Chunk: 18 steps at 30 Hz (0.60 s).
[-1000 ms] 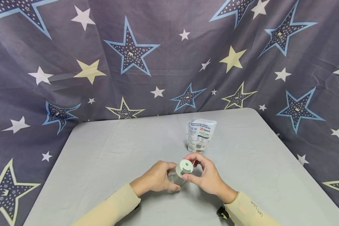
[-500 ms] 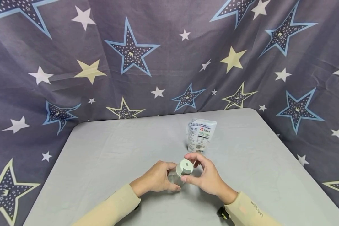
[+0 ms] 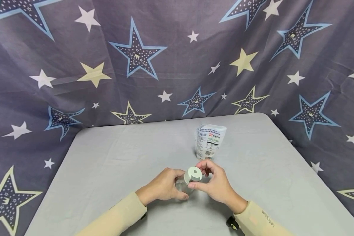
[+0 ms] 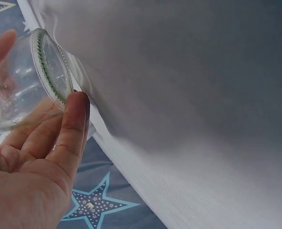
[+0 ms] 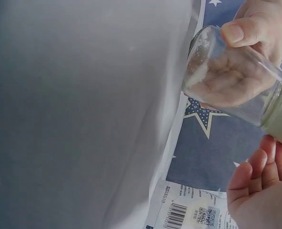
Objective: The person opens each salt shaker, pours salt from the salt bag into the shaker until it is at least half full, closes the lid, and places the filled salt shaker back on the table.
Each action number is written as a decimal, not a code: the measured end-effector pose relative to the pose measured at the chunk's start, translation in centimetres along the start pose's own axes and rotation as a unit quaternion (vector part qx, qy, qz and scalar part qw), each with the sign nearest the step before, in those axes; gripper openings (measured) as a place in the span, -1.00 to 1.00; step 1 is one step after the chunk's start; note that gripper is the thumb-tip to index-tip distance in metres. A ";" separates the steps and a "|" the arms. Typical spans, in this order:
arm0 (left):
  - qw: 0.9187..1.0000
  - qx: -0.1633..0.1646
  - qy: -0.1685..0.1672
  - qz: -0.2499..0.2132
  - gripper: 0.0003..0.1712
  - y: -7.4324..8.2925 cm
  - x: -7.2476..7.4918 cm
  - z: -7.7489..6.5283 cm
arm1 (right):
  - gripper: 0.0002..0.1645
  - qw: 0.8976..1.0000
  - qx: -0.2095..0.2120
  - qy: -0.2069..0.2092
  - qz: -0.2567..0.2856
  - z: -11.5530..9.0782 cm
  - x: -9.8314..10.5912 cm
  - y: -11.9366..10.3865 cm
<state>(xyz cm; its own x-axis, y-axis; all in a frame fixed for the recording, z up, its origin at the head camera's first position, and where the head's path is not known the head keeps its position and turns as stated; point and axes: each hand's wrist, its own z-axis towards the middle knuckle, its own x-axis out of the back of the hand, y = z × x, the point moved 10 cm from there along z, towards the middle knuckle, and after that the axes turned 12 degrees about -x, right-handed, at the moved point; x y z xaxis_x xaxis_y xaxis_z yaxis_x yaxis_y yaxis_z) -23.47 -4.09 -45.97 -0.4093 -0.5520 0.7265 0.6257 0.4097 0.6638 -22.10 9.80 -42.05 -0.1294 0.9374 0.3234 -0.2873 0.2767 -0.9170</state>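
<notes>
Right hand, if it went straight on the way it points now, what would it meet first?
Probably the pale lid: the right hand curls around its side, though exact contact is unclear.

We log a curtained-off spot, home or studio unclear: star-printed fabric hangs beyond left grip and right grip, grey cloth-covered table beneath both.

We see a dark star-patterned curtain hanging behind a pale grey tabletop with rounded far corners.
</notes>
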 end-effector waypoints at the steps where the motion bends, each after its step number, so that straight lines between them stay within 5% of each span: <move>1: 1.000 0.000 0.000 0.000 -0.50 0.0 0.0 0.0 | -0.43 1.000 -0.001 0.001 -0.001 0.0 0.0 0.0; 18: 1.000 0.002 0.000 -0.004 -0.51 -0.1 0.0 0.0 | -0.50 1.000 0.017 0.001 -0.009 -0.1 0.0 -0.5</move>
<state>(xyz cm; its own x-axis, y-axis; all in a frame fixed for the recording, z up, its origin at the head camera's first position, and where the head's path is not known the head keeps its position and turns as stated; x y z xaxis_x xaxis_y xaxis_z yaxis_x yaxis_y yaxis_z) -23.53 -4.10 -46.05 -0.4144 -0.5552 0.7211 0.6195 0.4083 0.6704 -21.88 9.66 -41.65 -0.1223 0.9326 0.3396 -0.3222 0.2864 -0.9023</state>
